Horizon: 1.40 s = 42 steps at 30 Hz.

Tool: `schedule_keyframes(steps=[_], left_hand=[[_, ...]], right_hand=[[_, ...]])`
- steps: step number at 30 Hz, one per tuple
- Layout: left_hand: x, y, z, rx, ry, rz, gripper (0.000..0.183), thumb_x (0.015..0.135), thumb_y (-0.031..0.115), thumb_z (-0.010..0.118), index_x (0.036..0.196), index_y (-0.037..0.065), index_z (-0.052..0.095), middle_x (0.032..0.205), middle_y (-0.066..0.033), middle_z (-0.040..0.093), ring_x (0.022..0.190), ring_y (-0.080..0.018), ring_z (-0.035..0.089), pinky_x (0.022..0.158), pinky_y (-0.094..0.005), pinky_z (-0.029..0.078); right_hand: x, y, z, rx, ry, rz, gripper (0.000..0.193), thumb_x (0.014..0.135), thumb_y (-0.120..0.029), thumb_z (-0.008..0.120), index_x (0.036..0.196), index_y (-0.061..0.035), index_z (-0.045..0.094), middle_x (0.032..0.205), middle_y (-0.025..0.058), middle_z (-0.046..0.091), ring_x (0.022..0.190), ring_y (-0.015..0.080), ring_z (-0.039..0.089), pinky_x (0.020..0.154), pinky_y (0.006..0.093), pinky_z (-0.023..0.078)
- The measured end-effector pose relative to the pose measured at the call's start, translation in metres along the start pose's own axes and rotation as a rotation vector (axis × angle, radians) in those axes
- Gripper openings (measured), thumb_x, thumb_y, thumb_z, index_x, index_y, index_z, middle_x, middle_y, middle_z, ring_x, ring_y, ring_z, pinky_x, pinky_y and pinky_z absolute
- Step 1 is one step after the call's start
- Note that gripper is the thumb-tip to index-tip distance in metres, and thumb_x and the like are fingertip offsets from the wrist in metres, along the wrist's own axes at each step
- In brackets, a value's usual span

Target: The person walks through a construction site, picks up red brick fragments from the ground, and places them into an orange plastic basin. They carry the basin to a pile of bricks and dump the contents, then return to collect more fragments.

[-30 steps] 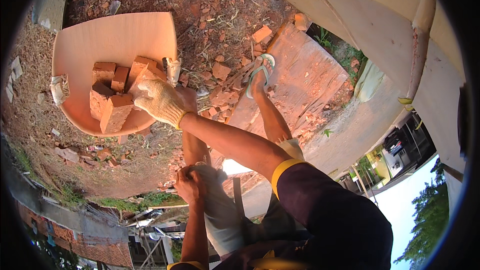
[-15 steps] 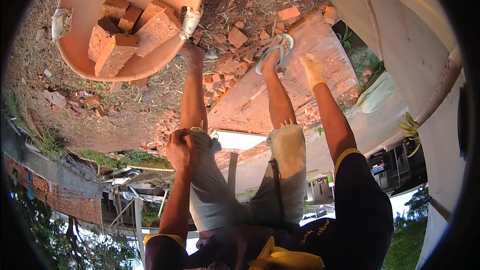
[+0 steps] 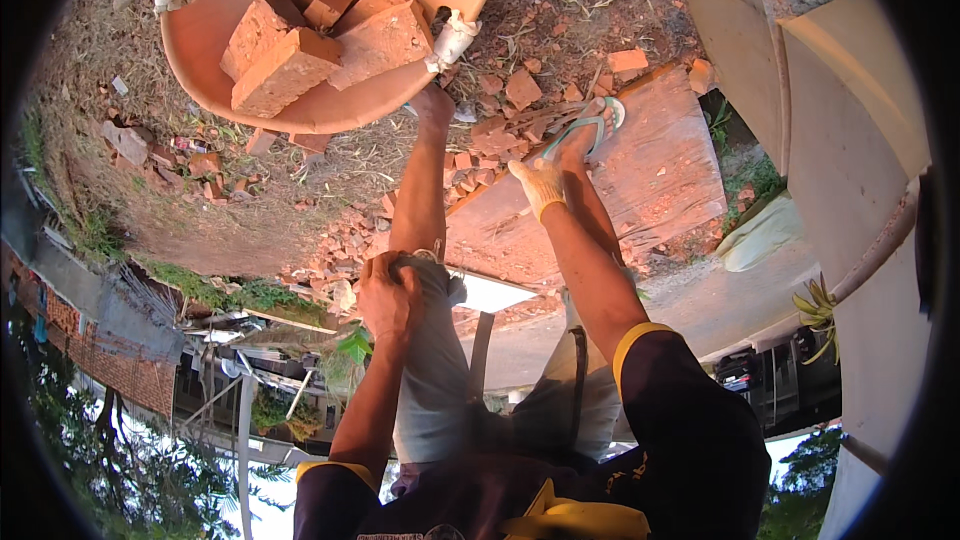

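Note:
My bare left hand is on my left knee, its fingers bent over the frayed hem of the light jeans; some fingertips are hidden. A pale glove with a yellow cuff covers my right hand. That hand hangs in front of my right shin, fingers partly spread, holding nothing. Beyond my left foot lies a large shallow orange tub with white-wrapped handles. Several red bricks are piled in it, apart from both hands. A reddish board lies under my right foot, which wears a flip-flop.
Broken brick pieces litter the ground between my feet and along the board. More rubble lies at the left among dry grass. A pale sheet-like wall rises at the right, with a pole beside it.
My right hand has swung left and inward, from beyond the board's middle to in front of my right shin. My left hand stays on the knee. The view has shifted, moving the tub rightward.

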State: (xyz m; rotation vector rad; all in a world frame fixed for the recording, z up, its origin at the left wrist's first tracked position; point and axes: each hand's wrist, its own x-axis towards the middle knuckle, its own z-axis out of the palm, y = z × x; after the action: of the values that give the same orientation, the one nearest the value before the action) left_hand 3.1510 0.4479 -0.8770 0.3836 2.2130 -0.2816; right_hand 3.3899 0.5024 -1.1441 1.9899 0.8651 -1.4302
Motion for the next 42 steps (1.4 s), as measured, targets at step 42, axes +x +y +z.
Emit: schedule_keyframes(steps=[42], left_hand=[[0.016,0.009,-0.02,-0.214,-0.089,-0.109,0.03,0.083,0.025,0.057,0.105,0.006,0.065,0.112,-0.0109,0.063,0.111,-0.0274,0.06,0.09,-0.0495,0.046]], right_hand=[[-0.212,-0.5,-0.001,-0.594,0.039,-1.438,0.061,0.082,-0.027,0.066,0.136,-0.0038,0.052,0.137,0.018,0.054,0.128,0.0323,0.05,0.108,0.0393,0.04]])
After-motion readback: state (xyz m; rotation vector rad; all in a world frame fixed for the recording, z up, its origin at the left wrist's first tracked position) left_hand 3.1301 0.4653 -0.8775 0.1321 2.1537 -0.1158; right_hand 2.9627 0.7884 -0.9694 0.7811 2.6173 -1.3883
